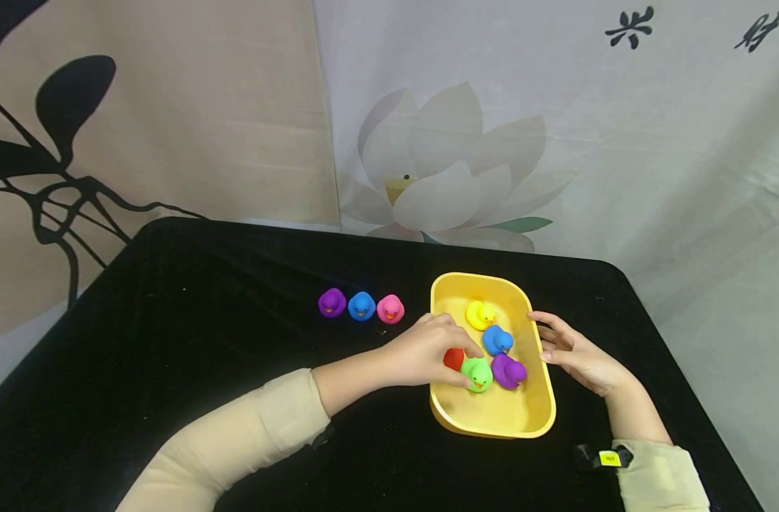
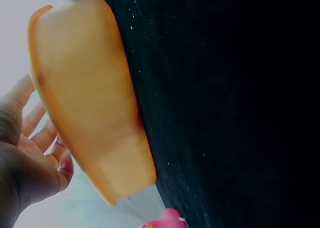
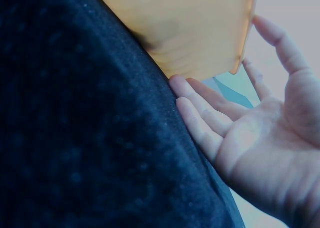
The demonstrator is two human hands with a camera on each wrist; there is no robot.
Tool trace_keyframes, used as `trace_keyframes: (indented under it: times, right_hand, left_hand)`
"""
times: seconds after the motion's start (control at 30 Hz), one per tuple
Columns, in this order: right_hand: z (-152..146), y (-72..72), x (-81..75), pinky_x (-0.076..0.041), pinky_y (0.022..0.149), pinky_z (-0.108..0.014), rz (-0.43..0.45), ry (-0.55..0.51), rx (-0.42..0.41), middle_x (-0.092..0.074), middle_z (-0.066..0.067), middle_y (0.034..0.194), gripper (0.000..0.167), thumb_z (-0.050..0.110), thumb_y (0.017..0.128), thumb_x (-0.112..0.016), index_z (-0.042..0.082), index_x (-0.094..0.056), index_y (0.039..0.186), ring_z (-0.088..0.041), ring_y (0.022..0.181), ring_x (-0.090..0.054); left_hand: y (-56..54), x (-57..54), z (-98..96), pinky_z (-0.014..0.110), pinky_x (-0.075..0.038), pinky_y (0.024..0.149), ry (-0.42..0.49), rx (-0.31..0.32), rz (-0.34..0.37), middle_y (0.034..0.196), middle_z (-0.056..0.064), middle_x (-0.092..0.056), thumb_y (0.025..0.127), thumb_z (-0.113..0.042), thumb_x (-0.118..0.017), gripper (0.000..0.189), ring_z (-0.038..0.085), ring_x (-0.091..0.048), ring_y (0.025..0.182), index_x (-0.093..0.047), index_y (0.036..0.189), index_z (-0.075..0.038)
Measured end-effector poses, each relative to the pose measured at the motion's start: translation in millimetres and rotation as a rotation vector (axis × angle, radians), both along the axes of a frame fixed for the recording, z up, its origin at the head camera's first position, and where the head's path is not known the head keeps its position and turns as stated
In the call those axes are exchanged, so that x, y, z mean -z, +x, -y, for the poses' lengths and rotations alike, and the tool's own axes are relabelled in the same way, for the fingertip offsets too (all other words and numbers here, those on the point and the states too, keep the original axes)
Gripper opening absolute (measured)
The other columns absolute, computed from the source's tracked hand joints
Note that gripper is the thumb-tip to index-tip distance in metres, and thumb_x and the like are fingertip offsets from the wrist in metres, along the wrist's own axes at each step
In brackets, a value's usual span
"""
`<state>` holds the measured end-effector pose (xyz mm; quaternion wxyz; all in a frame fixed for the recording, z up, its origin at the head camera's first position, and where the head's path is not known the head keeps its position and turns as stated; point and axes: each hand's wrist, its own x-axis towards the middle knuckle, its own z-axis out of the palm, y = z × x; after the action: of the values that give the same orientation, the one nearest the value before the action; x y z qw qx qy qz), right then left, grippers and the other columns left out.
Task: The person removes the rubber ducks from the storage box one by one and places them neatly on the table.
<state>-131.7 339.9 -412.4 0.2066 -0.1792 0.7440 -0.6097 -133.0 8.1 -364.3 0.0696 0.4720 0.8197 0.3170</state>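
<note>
A yellow plastic basin (image 1: 492, 421) stands on the black cloth, with several rubber ducks inside. My left hand (image 1: 428, 352) reaches over its left side. Thumb and index finger pinch a green rubber duck (image 1: 477, 375); a red duck (image 1: 453, 358) is partly hidden beneath that hand. Beside them in the basin lie a purple duck (image 1: 509, 372), a blue duck (image 1: 497, 340) and a yellow duck (image 1: 480, 315). On the opposite side, my right hand (image 1: 581, 359) rests its extended fingers against the basin's right wall and rim, as the right wrist view also shows.
Left of the basin, a purple duck (image 1: 332, 303), a blue duck (image 1: 361, 306) and a pink duck (image 1: 391, 309) stand in a row. The black-covered table (image 1: 204, 341) ends at a printed cloth backdrop (image 1: 453, 163).
</note>
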Motion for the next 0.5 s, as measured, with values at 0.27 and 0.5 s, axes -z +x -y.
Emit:
trace_keyframes:
  times: [0.27,0.5]
  right_hand:
    - [-0.5,-0.4,0.9,-0.045,0.093,-0.029,-0.004,-0.003,-0.003,-0.039,-0.011,0.138,0.055,0.004,0.095,-0.052,0.009,-0.027,0.144,-0.019,0.115,-0.054]
    - [-1.5,-0.6,2.0,-0.045,0.093,-0.029,-0.005,0.008,0.008,-0.038,-0.014,0.139,0.056,0.004,0.095,-0.052,0.009,-0.027,0.144,-0.019,0.115,-0.054]
  left_hand:
    - [-3.9,4.1,-10.1,0.023,-0.034,0.087,-0.073,-0.006,0.008,0.103,-0.017,-0.066,0.076,-0.04,-0.08,0.048,0.006,-0.048,0.096,-0.069,0.119,-0.021]
    - [-8.1,5.9,-16.7,0.025,-0.033,0.087,-0.112,-0.014,-0.021,0.101,-0.015,-0.066,0.074,-0.041,-0.081,0.048,0.005,-0.045,0.095,-0.07,0.117,-0.021]
